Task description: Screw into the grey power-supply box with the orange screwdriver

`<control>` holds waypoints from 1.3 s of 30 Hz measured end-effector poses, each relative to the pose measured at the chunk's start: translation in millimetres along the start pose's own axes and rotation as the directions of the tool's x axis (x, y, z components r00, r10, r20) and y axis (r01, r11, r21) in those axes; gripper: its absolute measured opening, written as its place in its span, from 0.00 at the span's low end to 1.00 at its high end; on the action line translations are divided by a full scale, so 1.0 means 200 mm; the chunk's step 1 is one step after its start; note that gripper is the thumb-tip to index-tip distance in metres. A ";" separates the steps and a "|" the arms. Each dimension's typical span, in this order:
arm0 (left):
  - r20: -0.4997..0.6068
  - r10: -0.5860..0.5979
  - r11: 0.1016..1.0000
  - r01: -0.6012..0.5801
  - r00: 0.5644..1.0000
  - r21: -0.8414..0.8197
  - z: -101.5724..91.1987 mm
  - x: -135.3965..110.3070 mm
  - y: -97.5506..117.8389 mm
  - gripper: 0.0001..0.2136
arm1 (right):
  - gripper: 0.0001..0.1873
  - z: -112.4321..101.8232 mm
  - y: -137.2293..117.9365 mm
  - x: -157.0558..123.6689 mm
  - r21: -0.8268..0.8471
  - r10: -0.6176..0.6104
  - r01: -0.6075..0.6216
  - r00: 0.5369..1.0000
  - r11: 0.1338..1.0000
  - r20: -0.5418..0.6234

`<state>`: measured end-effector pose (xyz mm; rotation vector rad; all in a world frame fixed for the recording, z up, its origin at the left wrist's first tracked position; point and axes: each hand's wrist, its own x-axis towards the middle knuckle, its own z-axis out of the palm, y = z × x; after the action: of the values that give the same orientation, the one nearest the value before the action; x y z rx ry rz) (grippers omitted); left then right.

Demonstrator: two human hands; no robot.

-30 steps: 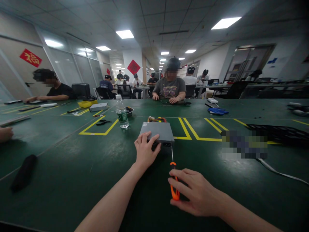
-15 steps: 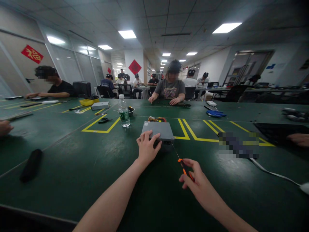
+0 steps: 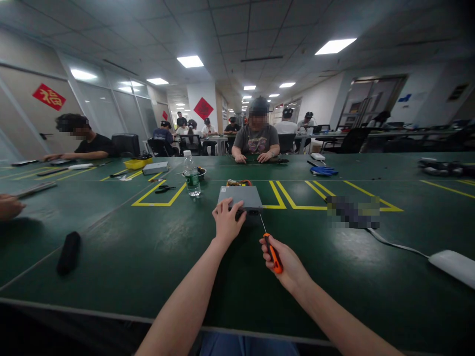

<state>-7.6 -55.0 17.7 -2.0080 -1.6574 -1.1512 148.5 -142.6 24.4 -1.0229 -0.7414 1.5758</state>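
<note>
A grey metal box (image 3: 240, 197) with coloured wires at its back lies on the green table (image 3: 148, 247) in front of me. My left hand (image 3: 227, 221) grips its near left corner, fingers curled over the top edge. My right hand (image 3: 285, 264) is closed around the orange handle of a screwdriver (image 3: 271, 251). The thin shaft points up and left, its tip close to the box's near right side.
A water bottle (image 3: 192, 175) and pliers (image 3: 163, 188) sit left of the box inside yellow floor-tape lines. A black case (image 3: 68, 252) lies at left, a white device (image 3: 452, 265) with cable at right. A person (image 3: 257, 139) sits opposite; others work at the far tables.
My right hand picked the screwdriver up off the table and raised it, tip now aimed at the box. The left hand stayed on the box. The camera pulled back slightly.
</note>
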 end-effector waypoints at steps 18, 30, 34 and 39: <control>0.022 0.062 0.998 -0.062 0.998 -0.024 0.02 0.03 -0.02 0.14 | 0.10 0.02 -0.01 0.01 0.192 0.103 -0.081 0.989 0.978 -0.108; 0.029 0.054 0.998 -0.053 0.998 -0.025 0.01 0.03 -0.02 0.15 | 0.11 0.03 -0.01 0.01 0.218 0.157 -0.138 0.985 0.966 -0.073; 0.029 0.054 0.998 -0.053 0.998 -0.023 0.01 0.03 -0.02 0.15 | 0.12 0.03 -0.02 0.00 0.222 0.149 -0.129 0.986 0.966 -0.072; 0.021 0.049 0.998 -0.048 0.999 -0.032 0.02 0.02 -0.02 0.15 | 0.17 0.05 -0.01 0.01 0.227 0.169 -0.154 0.984 0.962 -0.050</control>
<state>-10.8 -48.0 18.0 -2.0748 -1.6011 -1.1497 141.0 -139.2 30.5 -0.9859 -0.4304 1.7110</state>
